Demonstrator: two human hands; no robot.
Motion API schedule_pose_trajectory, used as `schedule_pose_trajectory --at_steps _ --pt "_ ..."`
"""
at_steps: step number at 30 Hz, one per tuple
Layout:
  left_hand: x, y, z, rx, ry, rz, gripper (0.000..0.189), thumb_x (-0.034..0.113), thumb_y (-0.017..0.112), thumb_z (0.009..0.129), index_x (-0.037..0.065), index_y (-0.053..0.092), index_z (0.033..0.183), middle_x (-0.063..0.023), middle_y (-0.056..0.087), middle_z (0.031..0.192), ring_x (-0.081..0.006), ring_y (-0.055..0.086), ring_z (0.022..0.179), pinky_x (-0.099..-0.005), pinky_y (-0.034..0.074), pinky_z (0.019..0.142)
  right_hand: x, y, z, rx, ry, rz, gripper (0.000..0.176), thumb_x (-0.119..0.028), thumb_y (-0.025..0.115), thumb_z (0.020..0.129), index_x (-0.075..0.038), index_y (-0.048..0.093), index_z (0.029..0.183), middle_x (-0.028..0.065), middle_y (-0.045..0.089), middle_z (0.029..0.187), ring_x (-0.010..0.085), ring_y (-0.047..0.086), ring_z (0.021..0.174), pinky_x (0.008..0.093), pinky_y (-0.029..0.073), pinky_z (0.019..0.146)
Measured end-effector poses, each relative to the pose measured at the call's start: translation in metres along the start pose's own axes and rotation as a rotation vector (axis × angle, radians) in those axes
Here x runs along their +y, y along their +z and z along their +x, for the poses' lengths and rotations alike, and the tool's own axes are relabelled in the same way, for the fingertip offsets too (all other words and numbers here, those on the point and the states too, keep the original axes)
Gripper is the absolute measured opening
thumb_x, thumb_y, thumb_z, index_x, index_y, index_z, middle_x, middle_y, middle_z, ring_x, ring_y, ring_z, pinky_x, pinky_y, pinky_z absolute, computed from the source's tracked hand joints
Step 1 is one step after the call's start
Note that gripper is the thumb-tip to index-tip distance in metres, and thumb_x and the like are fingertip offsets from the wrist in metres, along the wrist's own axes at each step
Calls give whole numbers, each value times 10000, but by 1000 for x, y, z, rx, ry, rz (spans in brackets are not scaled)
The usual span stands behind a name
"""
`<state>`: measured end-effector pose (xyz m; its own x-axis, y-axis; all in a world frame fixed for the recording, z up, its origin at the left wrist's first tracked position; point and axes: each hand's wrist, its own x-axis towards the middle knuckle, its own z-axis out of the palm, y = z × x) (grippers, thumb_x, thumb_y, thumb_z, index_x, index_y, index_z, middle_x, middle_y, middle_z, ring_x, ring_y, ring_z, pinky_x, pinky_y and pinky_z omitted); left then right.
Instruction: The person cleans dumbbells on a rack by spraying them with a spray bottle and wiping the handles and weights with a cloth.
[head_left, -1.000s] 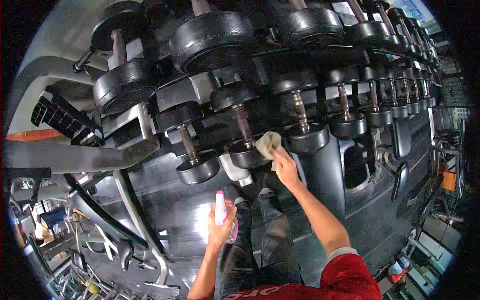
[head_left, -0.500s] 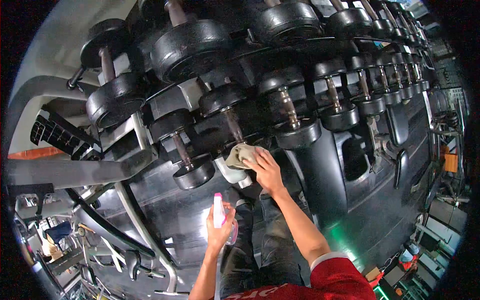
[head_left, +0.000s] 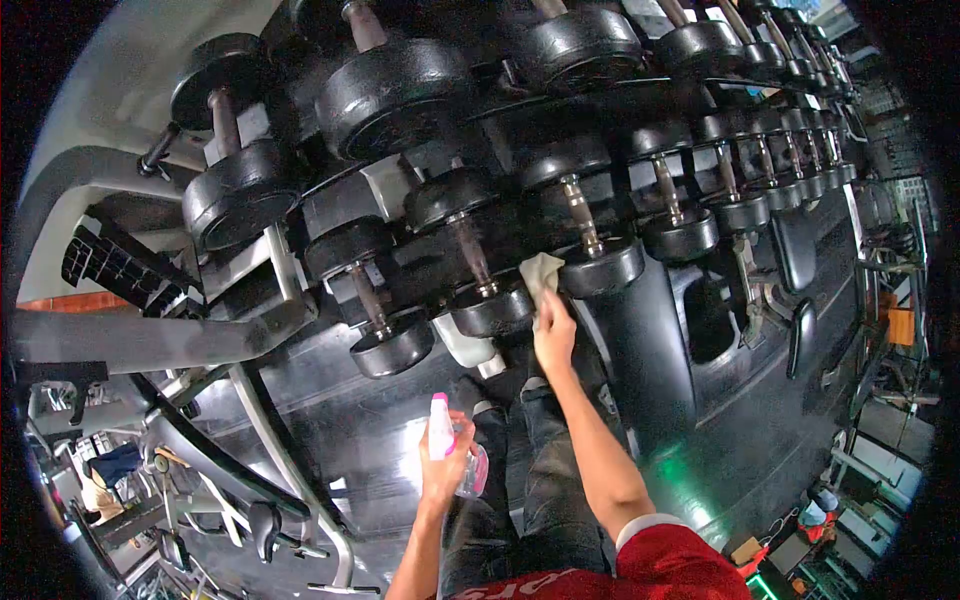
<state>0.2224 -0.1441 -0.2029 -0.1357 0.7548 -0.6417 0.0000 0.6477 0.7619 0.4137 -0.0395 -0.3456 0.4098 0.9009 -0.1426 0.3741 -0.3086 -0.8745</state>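
My right hand (head_left: 553,335) is closed on a beige cloth (head_left: 541,273), which hangs between two black dumbbells on the lower rack row. To its left is a dumbbell (head_left: 492,310) with a worn metal handle; to its right another dumbbell (head_left: 602,270) sits close to the cloth's edge. Lower down, my left hand (head_left: 445,465) grips a clear spray bottle (head_left: 474,474) with a white and pink trigger head (head_left: 440,425), held upright over the floor in front of my legs.
An upper row of larger dumbbells (head_left: 395,95) runs above the lower one. Another dumbbell (head_left: 392,343) sits at the lower row's left end. A grey machine frame (head_left: 150,345) stands on the left, and a black padded bench (head_left: 640,345) on the right.
My right hand has moved the cloth off the front of the left dumbbell, up and to the right into the gap. The left hand with the spray bottle has shifted slightly.
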Motion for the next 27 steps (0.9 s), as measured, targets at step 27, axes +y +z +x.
schedule_pose_trajectory --at_steps 27 --pt "8 -13 -2 -18 31 9 194 20 622 809 32 526 977 -34 596 787 -97 563 589 -259 474 540 -59 11 -36 -1 -577 -361 360 11 564 783 -112 639 1113 149 590 1147 324 526 1125 400 440 936"
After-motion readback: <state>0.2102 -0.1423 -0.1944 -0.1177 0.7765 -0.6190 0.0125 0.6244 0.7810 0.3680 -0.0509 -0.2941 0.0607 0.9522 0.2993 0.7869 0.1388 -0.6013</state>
